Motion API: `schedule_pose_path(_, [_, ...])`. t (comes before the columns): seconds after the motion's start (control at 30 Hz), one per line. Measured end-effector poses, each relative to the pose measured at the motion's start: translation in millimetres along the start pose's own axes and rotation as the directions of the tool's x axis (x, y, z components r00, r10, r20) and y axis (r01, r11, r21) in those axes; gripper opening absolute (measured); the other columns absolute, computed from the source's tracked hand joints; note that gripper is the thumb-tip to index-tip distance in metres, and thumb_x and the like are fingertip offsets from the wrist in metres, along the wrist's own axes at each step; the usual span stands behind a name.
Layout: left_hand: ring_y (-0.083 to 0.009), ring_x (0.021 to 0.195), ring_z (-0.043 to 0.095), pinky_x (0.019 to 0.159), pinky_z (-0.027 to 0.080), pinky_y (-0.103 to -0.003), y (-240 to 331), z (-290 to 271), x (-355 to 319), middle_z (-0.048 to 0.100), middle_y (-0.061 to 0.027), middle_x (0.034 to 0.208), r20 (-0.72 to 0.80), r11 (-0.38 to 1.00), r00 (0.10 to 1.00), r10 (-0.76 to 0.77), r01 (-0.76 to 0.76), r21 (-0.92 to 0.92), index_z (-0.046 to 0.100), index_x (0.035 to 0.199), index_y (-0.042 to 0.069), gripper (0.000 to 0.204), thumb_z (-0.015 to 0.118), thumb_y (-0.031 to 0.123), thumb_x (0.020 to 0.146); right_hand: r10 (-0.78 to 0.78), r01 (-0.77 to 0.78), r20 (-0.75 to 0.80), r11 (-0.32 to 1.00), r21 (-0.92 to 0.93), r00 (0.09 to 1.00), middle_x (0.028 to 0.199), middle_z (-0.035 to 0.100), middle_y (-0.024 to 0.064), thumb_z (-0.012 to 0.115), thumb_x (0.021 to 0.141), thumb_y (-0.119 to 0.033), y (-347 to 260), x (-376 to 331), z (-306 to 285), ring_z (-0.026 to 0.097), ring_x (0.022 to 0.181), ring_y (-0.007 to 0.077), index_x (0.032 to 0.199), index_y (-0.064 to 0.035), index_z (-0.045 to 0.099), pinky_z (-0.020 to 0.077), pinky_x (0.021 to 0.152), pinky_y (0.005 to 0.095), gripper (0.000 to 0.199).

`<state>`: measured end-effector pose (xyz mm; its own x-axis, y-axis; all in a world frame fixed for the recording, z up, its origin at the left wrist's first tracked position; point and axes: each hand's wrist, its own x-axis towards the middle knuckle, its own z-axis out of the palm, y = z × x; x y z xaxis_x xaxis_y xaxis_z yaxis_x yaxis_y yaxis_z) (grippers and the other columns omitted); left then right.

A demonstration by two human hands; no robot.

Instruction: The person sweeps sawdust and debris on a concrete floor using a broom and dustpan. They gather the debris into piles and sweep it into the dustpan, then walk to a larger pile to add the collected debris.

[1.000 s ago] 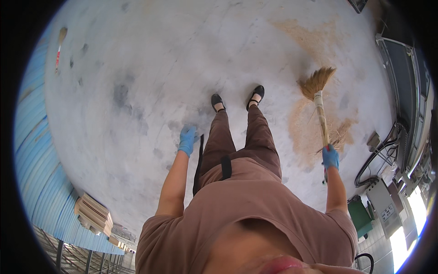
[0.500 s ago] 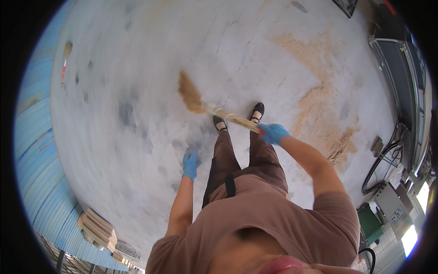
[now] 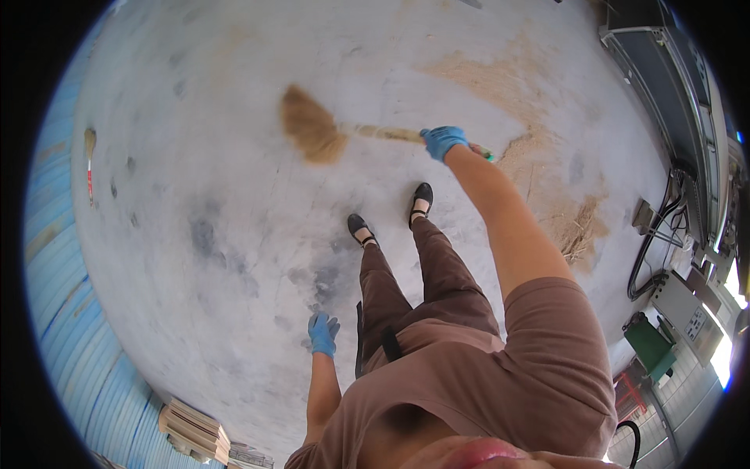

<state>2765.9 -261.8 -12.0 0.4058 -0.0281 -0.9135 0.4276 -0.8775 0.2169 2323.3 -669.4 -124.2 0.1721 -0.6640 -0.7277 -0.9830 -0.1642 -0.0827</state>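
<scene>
In a blue glove, my right hand (image 3: 444, 142) is wrapped round the handle of a straw hand broom (image 3: 314, 129). The handle's green end sticks out past my fist to the right. The fan of tan bristles points left, ahead of my feet; I cannot tell whether it touches the grey floor (image 3: 258, 180). My left hand (image 3: 322, 334), gloved in blue too, hangs low beside my left leg with its fingers loosely apart and nothing in it. To the right of the broom, a trail of tan sawdust (image 3: 539, 144) lies on the floor.
Another brush with a red and white handle (image 3: 90, 176) lies at the left by the blue corrugated wall (image 3: 66, 313). Stacked boards (image 3: 195, 430) stand at the lower left. Along the right are a dark metal machine (image 3: 664, 109), black cables (image 3: 652, 250) and a green bin (image 3: 648, 344).
My right arm has reached further forward, carrying the broom ahead of my feet, and its handle lies more level. My left hand has dropped lower in the picture.
</scene>
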Motion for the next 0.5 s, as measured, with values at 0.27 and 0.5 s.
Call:
schedule_pose_path(0.27, [-0.0251,0.097,0.063,0.081,0.055,-0.039,53,118,-17,0.058,-0.0093,0.118,0.173,0.975,0.972,0.157,-0.181,0.131,0.047,0.136,0.008,0.05,0.064,0.027,0.093,0.391,-0.379,0.03,0.867,0.322,0.92,0.113,0.068,0.0161,0.054,0.088,-0.032,194,-54,22,0.065,0.104,0.0353,0.122,-0.0152,0.062,0.051,0.088,0.0464,0.039])
schedule_pose_path(0.5, [-0.0253,0.095,0.064,0.082,0.057,-0.039,88,221,-51,0.058,-0.0095,0.117,0.313,0.926,0.926,0.212,-0.293,0.24,0.047,0.136,0.008,0.051,0.066,0.024,0.091,0.652,-0.609,0.145,0.573,0.548,0.744,0.098,0.071,0.0197,0.056,0.089,-0.033,298,-183,110,0.072,0.079,0.0328,0.117,-0.0099,0.064,0.0571,0.075,0.0442,0.037])
